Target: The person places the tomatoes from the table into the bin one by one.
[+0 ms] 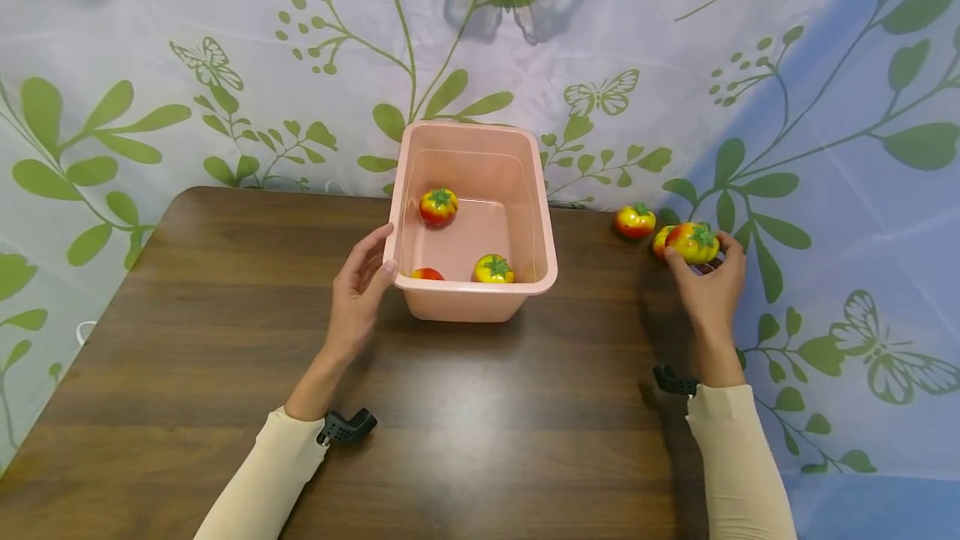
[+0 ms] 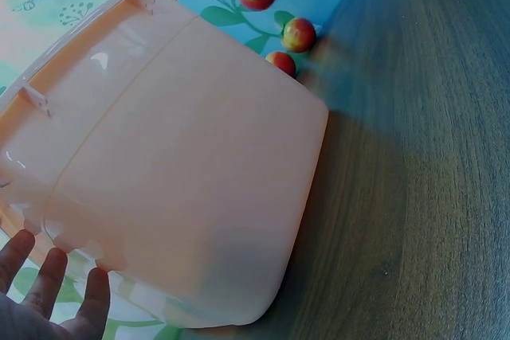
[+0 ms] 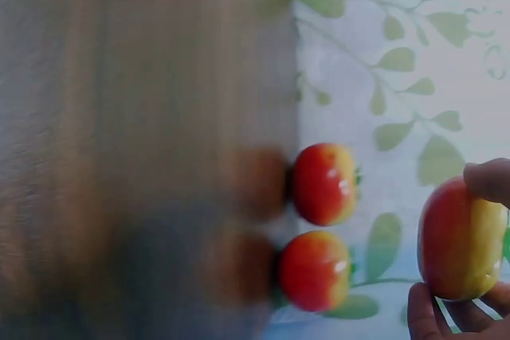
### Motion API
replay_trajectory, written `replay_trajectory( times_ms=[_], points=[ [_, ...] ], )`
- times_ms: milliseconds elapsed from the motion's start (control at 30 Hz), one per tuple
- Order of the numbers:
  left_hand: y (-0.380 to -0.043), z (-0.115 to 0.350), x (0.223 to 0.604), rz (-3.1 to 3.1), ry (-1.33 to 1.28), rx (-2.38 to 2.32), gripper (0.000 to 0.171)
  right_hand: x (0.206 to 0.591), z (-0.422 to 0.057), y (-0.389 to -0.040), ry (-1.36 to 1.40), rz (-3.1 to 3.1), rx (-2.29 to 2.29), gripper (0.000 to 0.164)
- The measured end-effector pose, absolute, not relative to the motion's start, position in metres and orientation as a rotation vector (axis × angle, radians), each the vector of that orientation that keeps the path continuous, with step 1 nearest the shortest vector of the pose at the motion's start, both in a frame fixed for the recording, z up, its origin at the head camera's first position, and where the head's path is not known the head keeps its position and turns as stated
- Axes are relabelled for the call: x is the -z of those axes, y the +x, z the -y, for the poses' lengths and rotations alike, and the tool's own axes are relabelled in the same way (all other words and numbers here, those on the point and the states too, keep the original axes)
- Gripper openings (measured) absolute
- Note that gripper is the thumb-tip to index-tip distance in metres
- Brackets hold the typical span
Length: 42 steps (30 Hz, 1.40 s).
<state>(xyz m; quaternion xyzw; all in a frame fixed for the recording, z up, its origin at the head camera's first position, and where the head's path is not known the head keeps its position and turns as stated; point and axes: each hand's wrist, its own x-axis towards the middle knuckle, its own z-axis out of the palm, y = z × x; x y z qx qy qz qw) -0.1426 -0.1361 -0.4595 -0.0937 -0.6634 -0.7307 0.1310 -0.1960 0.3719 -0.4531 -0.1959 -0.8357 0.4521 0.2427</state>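
Observation:
My right hand (image 1: 708,282) grips a red-and-yellow tomato (image 1: 692,243) with a green leafy top, thumb and fingers around its sides. In the right wrist view, that tomato (image 3: 458,238) is raised beside two others, a tomato (image 3: 324,184) and a lower tomato (image 3: 315,271), on the table. My left hand (image 1: 358,294) touches the near left rim of a pink plastic bin (image 1: 477,304). Its fingers (image 2: 49,280) reach up under the rim in the left wrist view. Inside the bin lie a tomato (image 1: 438,207) at the back, another tomato (image 1: 493,269) and a partly hidden tomato (image 1: 428,273) by the near wall.
The brown wooden table (image 1: 465,423) carries the bin near its back edge. A leaf-and-butterfly patterned cloth (image 1: 285,48) hangs close behind the table and along its right side, beside the right hand. Each wrist wears a dark camera mount (image 1: 348,426).

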Motion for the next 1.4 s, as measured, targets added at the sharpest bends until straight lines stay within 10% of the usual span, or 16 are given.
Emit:
replay_trajectory(
  times_ms=[1400],
  points=[
    [-0.146,0.136,0.464,1.911,-0.270,2.119,0.049,0.403,-0.230,-0.212,0.118,2.360,-1.344,0.074]
  ],
)
